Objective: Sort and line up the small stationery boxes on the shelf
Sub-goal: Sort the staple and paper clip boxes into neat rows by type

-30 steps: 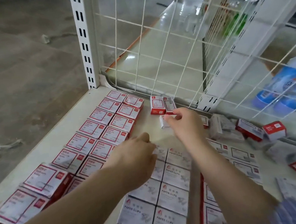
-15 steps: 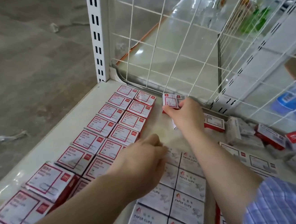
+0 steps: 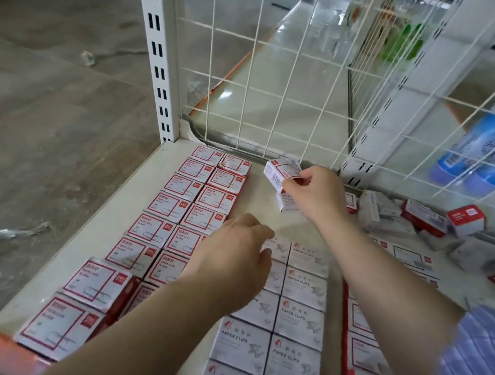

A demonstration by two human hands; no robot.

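Note:
My right hand (image 3: 316,194) pinches a small red and white box (image 3: 282,173) and holds it tilted just above the shelf (image 3: 138,191), near the wire back. A second small white box (image 3: 285,203) shows under that hand's palm. My left hand (image 3: 235,261) hovers with loosely curled fingers over the far end of the white paper clip boxes (image 3: 286,322) and holds nothing. Two rows of red-framed boxes (image 3: 188,211) lie lined up along the left side. A further column of red-edged boxes (image 3: 365,351) sits to the right of my right forearm.
Loose boxes (image 3: 424,218) lie jumbled at the back right by the wire grid (image 3: 260,80). A white slotted upright (image 3: 160,62) stands at the back left corner. Blue packages (image 3: 479,156) sit behind the grid on the right. An orange strip (image 3: 1,347) edges the shelf front.
My right hand reached to the small boxes at the back, took one and lifted it tilted off the shelf. My left hand stayed over the paper clip boxes.

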